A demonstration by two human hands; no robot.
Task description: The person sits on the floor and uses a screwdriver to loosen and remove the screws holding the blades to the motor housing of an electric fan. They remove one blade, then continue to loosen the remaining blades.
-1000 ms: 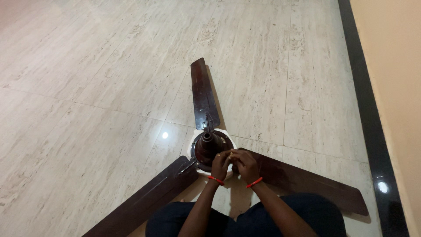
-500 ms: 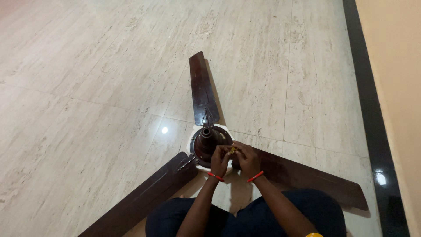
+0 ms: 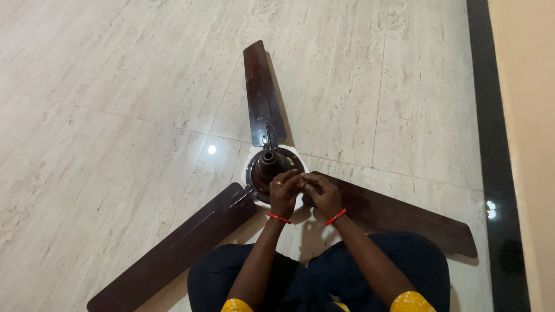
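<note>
both hands [image 3: 303, 193] at ceiling fan [image 3: 267, 169] hub, floor [image 3: 115, 115] around

hub [image 3: 267, 169]: near side hidden by hands | item between fingers [image 3: 300, 184]: too small to tell

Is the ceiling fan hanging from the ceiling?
No, the ceiling fan lies on the tiled floor, with both hands at its hub, the left hand and the right hand.
</note>
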